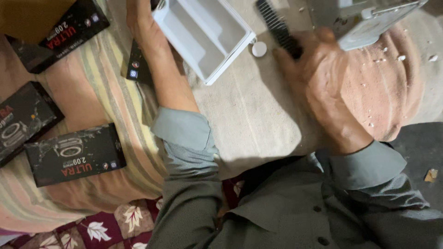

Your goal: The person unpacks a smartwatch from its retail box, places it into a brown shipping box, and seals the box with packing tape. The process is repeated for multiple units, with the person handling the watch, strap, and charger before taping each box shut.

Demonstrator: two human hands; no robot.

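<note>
a flat black rectangular cardboard box with red and white print (74,156) lies at the lower left of the frame on striped cloth. just beside it, at the left edge, sits a second black box of the same kind (25,120), cut off by the frame. a third black box with red print (67,34) lies tilted at the upper left. a fourth, mostly hidden black box (136,67) shows left of the forearm at upper centre. a white moulded plastic packaging tray (203,37) lies top centre.
</note>
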